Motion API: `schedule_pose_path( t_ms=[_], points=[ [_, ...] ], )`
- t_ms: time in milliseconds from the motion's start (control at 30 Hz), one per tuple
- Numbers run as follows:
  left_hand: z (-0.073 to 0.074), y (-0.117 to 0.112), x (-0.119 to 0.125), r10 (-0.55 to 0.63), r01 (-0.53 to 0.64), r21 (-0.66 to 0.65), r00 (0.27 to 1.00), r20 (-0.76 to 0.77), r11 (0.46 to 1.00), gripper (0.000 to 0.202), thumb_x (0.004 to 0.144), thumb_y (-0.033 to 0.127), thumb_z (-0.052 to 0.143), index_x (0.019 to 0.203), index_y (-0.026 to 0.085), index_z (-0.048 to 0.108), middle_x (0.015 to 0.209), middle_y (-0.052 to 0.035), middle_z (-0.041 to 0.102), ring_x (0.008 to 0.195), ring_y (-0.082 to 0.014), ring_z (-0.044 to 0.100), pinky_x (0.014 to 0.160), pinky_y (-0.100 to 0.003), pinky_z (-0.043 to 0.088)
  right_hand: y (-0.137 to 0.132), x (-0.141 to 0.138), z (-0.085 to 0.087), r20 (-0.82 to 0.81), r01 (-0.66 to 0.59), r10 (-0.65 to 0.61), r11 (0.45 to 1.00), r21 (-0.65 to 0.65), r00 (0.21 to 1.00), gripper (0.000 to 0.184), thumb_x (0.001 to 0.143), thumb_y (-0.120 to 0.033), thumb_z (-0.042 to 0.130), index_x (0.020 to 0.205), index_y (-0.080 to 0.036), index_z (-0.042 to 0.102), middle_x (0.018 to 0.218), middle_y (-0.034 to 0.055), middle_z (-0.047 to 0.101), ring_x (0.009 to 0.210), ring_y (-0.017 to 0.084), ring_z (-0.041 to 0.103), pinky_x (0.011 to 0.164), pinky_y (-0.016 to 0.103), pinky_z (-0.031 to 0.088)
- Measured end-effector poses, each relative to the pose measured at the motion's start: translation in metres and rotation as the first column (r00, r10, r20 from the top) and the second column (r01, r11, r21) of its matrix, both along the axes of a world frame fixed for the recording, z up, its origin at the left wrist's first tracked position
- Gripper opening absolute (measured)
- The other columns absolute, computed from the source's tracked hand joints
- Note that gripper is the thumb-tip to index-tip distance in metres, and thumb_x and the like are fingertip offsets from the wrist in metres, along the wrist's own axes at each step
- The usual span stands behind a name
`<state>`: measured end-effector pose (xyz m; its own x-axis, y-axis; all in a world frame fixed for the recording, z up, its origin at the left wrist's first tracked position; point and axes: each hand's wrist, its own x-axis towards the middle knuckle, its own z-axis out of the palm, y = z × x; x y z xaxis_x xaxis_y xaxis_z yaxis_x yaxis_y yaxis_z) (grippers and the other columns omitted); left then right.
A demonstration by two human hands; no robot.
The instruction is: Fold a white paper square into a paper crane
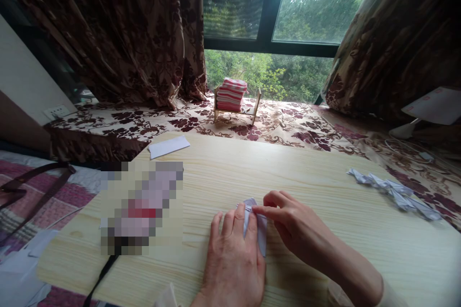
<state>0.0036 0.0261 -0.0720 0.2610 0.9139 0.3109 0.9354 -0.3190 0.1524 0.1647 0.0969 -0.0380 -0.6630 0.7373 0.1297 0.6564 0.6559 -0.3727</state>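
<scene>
A small folded piece of white paper (262, 235) lies on the pale wooden table, partly covered by my hands. My left hand (234, 254) rests flat over its left side, palm down, fingers stretched out and slightly spread. From the right, my right hand (288, 218) reaches in with its index finger extended, the tip touching the upper part of the paper beside my left fingers. Its other fingers are bent, and the thumb is mostly hidden. Folded white paper pieces (396, 192) form a zigzag row at the table's right edge.
A white paper strip (169, 147) lies at the far left of the wooden table (306, 168). Nearer stands a pixelated object (144, 206) with a black strap. Beyond the table, a small wooden rack (256, 108) holds folded pink-and-white cloths (232, 94). A white lamp (432, 108) stands right.
</scene>
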Motion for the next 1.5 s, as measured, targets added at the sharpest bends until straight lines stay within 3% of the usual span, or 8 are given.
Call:
schedule_pose_path(
  t_ms=[400,733,1000,1267,1500],
  points=[
    [-0.002,0.000,0.000,0.016,-0.017,0.044,0.999,0.037,0.999,0.046,0.087,0.023,0.042,0.130,0.009,0.053,0.133,-0.0139,0.057,0.114,-0.0306,0.052,0.099,-0.051,0.038,-0.003,0.004,-0.002,0.023,0.014,-0.015,1.000,0.026,1.000,0.043,0.087,-0.003,0.043,0.106,-0.030,0.069,0.086,0.0054,0.057,0.079,0.018,0.051,0.067,0.029,0.044],
    [0.022,0.007,0.002,0.046,-0.021,-0.276,0.995,0.084,0.961,0.051,0.085,0.024,0.042,0.133,0.012,0.050,0.132,-0.0121,0.055,0.114,-0.0310,0.047,0.101,-0.053,0.034,-0.017,0.008,-0.009,0.096,0.033,-0.049,0.986,0.164,0.994,0.036,0.082,-0.003,0.051,0.109,-0.024,0.064,0.091,0.0071,0.059,0.081,0.020,0.052,0.066,0.030,0.047],
    [0.047,0.030,-0.017,-0.162,0.151,-0.293,0.987,-0.011,0.944,0.044,0.088,0.019,0.038,0.130,0.016,0.051,0.116,-0.0094,0.059,0.104,-0.0263,0.048,0.098,-0.047,0.035,-0.018,0.005,-0.007,0.179,0.058,-0.090,0.983,0.176,0.980,0.029,0.085,-0.008,0.055,0.108,-0.023,0.063,0.092,0.0070,0.060,0.083,0.019,0.053,0.067,0.030,0.046],
    [0.047,0.041,-0.014,-0.242,0.176,-0.322,0.954,-0.177,0.930,0.047,0.087,0.020,0.040,0.133,0.011,0.047,0.123,-0.0129,0.056,0.108,-0.0296,0.047,0.101,-0.051,0.030,-0.018,0.006,-0.004,0.187,0.073,-0.097,0.988,0.135,0.978,0.025,0.087,-0.010,0.054,0.106,-0.023,0.063,0.094,0.0071,0.060,0.083,0.020,0.051,0.068,0.030,0.044],
    [0.047,0.048,-0.014,-0.278,0.208,-0.318,0.941,-0.194,0.925,0.044,0.085,0.018,0.043,0.128,0.012,0.050,0.117,-0.0119,0.058,0.103,-0.0291,0.050,0.096,-0.051,0.035,-0.017,0.004,0.000,0.220,0.080,-0.103,0.991,0.111,0.970,0.023,0.089,-0.013,0.054,0.107,-0.023,0.064,0.095,0.0078,0.061,0.082,0.019,0.051,0.068,0.029,0.043]
  ],
)
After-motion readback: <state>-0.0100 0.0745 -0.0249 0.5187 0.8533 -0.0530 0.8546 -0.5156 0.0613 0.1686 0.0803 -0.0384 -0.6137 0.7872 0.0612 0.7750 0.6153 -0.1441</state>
